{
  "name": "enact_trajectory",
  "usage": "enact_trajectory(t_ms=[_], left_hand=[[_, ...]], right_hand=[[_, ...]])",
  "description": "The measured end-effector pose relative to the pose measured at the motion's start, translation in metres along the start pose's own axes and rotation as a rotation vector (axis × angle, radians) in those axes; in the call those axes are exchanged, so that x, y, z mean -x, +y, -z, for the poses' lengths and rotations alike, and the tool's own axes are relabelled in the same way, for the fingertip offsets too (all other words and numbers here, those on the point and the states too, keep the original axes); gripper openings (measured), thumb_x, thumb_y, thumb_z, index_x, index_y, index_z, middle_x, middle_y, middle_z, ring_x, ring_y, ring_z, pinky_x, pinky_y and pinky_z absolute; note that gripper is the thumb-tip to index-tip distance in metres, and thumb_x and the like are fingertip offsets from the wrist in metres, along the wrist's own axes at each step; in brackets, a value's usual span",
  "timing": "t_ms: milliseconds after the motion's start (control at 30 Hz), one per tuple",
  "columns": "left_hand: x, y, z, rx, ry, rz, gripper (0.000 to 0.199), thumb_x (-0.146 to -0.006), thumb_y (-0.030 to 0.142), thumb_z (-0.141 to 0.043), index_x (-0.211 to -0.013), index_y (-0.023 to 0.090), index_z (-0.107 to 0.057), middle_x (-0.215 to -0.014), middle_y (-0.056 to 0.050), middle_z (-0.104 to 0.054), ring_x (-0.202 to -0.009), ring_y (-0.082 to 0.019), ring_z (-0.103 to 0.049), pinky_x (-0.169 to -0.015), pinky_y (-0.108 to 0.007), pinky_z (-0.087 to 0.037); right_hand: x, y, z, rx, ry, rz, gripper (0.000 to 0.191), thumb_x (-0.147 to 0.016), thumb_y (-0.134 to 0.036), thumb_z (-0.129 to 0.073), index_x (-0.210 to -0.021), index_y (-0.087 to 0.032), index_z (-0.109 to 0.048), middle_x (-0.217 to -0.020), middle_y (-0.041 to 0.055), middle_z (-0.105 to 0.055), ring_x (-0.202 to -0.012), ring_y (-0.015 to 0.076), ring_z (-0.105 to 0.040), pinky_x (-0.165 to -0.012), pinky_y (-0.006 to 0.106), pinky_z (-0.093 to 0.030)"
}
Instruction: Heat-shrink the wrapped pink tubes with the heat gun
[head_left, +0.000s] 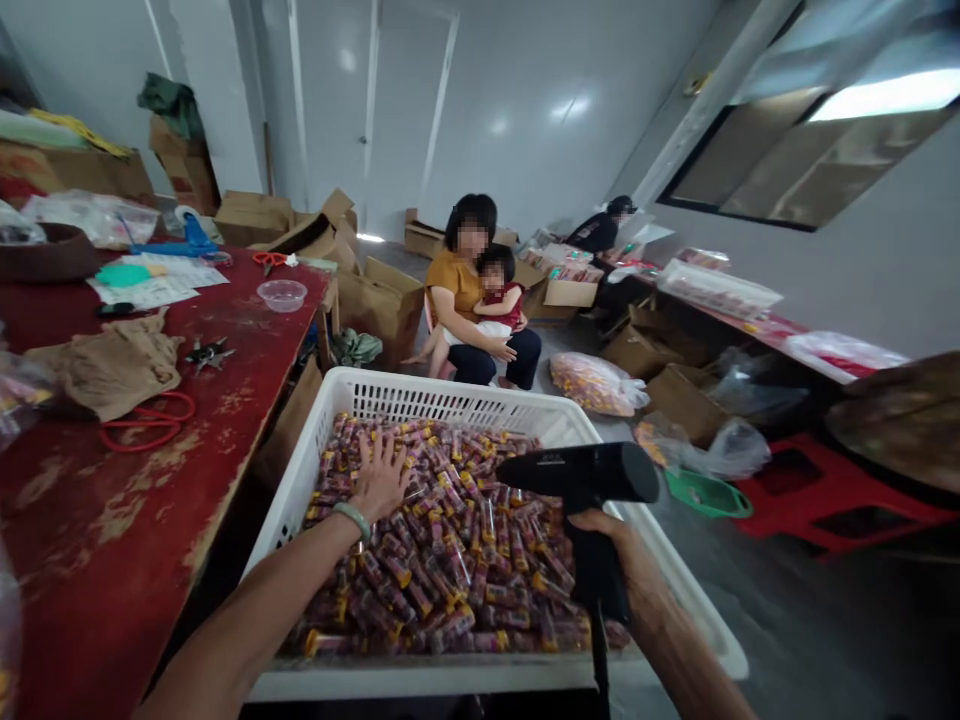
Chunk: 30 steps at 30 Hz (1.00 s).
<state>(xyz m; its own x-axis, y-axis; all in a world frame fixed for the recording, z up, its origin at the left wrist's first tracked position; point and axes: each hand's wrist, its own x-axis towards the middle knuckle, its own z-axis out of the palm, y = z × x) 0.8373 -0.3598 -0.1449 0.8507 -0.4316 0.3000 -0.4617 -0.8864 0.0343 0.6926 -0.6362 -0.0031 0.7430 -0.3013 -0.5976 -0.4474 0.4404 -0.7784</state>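
Above white crate (450, 400) | left hand (379, 480): fingers (384, 462) released, splayed on tubes (442, 570) heaped inside | right hand (611, 550): clenched round grip of black dryer (577, 472), barrel held level over crate | crate butts beside red tabletop (112, 500), likely for easy reach | tube labels too small to read

The person's left hand (380, 478) and right hand (622, 560) were bare, and so were the left forearm (255, 610) and right forearm (694, 655). A smooth, pale green band (352, 520) circled the left wrist, rounded like a bangle.
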Motion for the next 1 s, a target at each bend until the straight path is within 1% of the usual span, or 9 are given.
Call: enact_trajectory(t_ms=[133, 233, 333, 500, 600, 733, 867, 933, 1000], left_hand=[[0.000, 0.026, -0.004, 0.047, 0.025, -0.224, 0.055, -0.094, 0.046, -0.034, -0.139, 0.015, -0.042, -0.149, -0.015, -0.033, -0.141, -0.034, -0.017, -0.114, -0.061, -0.006], [0.010, 0.056, -0.012, 0.098, -0.058, -0.312, 0.056, -0.095, 0.048, -0.031, -0.140, 0.016, -0.039, -0.145, -0.014, -0.040, -0.139, -0.032, -0.026, -0.114, -0.059, -0.010], [0.028, 0.083, -0.014, 0.149, -0.157, -0.346, 0.059, -0.095, 0.050, -0.026, -0.143, 0.016, -0.033, -0.147, -0.016, -0.036, -0.139, -0.034, -0.023, -0.110, -0.065, -0.009], [0.050, 0.130, 0.001, 0.283, -0.297, -0.622, 0.062, -0.094, 0.056, -0.022, -0.145, 0.021, -0.027, -0.151, -0.017, -0.027, -0.141, -0.034, -0.018, -0.109, -0.064, -0.014], [0.045, 0.162, 0.005, 0.293, -0.241, -0.669, 0.064, -0.094, 0.056, -0.025, -0.143, 0.016, -0.032, -0.151, -0.022, -0.023, -0.141, -0.037, -0.016, -0.108, -0.066, -0.015], [0.030, 0.197, -0.003, 0.302, -0.144, -0.846, 0.057, -0.095, 0.052, -0.027, -0.141, 0.018, -0.035, -0.151, -0.016, -0.029, -0.141, -0.033, -0.018, -0.109, -0.064, -0.016], [0.016, 0.196, -0.014, 0.276, -0.162, -0.824, 0.054, -0.097, 0.048, -0.024, -0.141, 0.019, -0.035, -0.146, -0.013, -0.039, -0.139, -0.028, -0.026, -0.110, -0.062, -0.017], [0.008, 0.184, -0.018, 0.260, -0.153, -0.726, 0.052, -0.097, 0.048, -0.024, -0.135, 0.019, -0.044, -0.142, -0.011, -0.044, -0.138, -0.029, -0.027, -0.110, -0.063, -0.015], [-0.002, 0.169, -0.020, 0.243, -0.138, -0.619, 0.049, -0.097, 0.048, -0.026, -0.128, 0.020, -0.052, -0.142, -0.012, -0.045, -0.138, -0.030, -0.028, -0.110, -0.063, -0.017]], right_hand=[[0.035, 0.003, 0.044, -0.035, 0.043, 0.059, 0.019, -0.054, -0.023, -0.075, -0.068, -0.015, -0.064, -0.052, 0.0042, -0.061, -0.042, 0.0173, -0.053, -0.039, 0.026, -0.046], [0.058, 0.009, 0.068, -0.027, 0.025, 0.174, 0.025, -0.055, -0.025, -0.076, -0.076, -0.013, -0.069, -0.061, 0.0060, -0.064, -0.048, 0.0162, -0.054, -0.044, 0.024, -0.046], [0.074, 0.014, 0.087, -0.054, 0.050, 0.249, 0.026, -0.055, -0.024, -0.076, -0.078, -0.012, -0.071, -0.073, 0.0054, -0.066, -0.054, 0.0133, -0.053, -0.050, 0.021, -0.047], [0.094, 0.018, 0.109, -0.026, 0.050, 0.215, 0.029, -0.056, -0.031, -0.076, -0.078, -0.013, -0.072, -0.072, 0.0042, -0.061, -0.056, 0.0131, -0.049, -0.048, 0.020, -0.043], [0.097, 0.019, 0.114, -0.043, 0.078, 0.224, 0.027, -0.057, -0.032, -0.075, -0.076, -0.013, -0.072, -0.071, 0.0051, -0.061, -0.057, 0.0138, -0.050, -0.049, 0.020, -0.043], [0.090, 0.023, 0.113, -0.087, 0.114, 0.257, 0.027, -0.053, -0.030, -0.076, -0.074, -0.014, -0.071, -0.074, 0.0044, -0.062, -0.055, 0.0138, -0.050, -0.043, 0.021, -0.040], [0.085, 0.023, 0.109, -0.063, 0.034, 0.237, 0.028, -0.054, -0.031, -0.073, -0.075, -0.013, -0.070, -0.071, 0.0051, -0.062, -0.053, 0.0136, -0.051, -0.042, 0.021, -0.039], [0.080, 0.017, 0.108, -0.057, -0.005, 0.251, 0.028, -0.056, -0.031, -0.071, -0.076, -0.012, -0.070, -0.070, 0.0053, -0.062, -0.051, 0.0126, -0.050, -0.042, 0.020, -0.039], [0.072, 0.007, 0.107, -0.064, 0.049, 0.296, 0.027, -0.054, -0.029, -0.072, -0.075, -0.012, -0.070, -0.068, 0.0043, -0.062, -0.050, 0.0118, -0.050, -0.040, 0.019, -0.038]])
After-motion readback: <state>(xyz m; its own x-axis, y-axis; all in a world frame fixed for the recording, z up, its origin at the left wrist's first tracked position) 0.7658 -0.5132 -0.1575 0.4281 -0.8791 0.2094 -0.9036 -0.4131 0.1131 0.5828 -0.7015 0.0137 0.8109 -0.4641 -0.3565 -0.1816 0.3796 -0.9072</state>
